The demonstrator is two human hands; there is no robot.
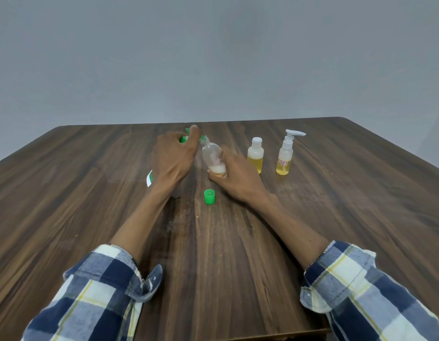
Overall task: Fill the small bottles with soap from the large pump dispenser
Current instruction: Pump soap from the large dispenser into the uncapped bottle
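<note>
Left hand (pixel 173 156) pressing down on green pump (pixel 186 135) of large dispenser, mostly hidden beneath it. Right hand (pixel 234 175) gripping tilted small bottle (pixel 212 156), neck touching pump spout. Green cap (pixel 209 196) lying between wrists on table (pixel 90 193). Two filled bottles (pixel 255 155) standing right.

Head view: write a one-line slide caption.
Left hand presses the green pump dispenser while the right hand tilts a small clear bottle to its spout.
</note>
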